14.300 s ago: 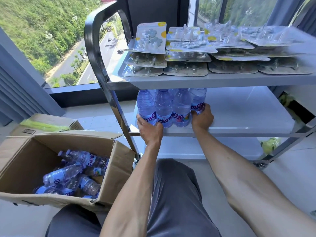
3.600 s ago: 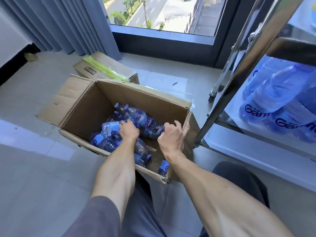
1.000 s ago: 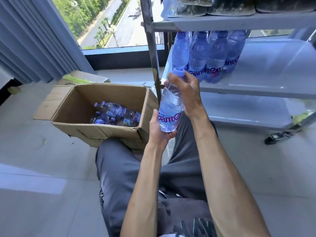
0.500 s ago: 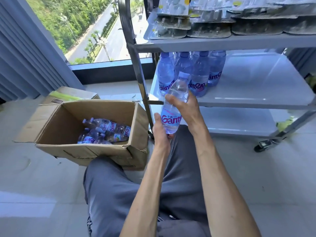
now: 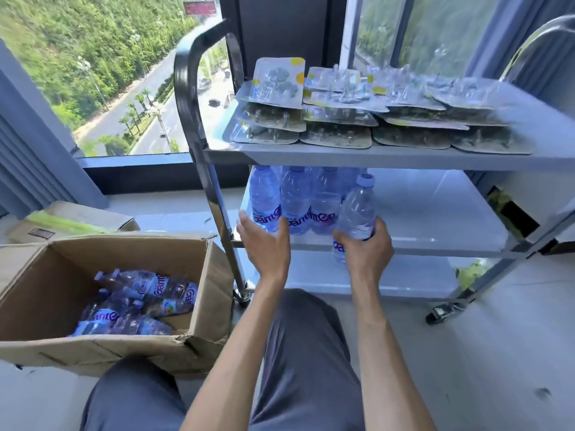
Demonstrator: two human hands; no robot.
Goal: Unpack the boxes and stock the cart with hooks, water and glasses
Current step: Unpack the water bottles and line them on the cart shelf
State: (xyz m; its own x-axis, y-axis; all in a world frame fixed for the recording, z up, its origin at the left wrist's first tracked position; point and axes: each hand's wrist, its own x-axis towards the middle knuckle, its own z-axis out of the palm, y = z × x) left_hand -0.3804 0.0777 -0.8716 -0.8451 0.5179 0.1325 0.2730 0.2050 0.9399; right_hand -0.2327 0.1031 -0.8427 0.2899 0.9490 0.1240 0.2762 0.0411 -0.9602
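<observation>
A water bottle (image 5: 355, 213) is being gripped low by the right hand (image 5: 367, 248) at the middle shelf (image 5: 435, 213) edge; the left hand (image 5: 267, 244) is hovering released. Standing bottles (image 5: 292, 202) could be toppled if bumped.

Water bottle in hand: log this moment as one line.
right hand grips water bottle | at middle shelf edge | left hand open by shelved bottles | box still holds bottles
</observation>
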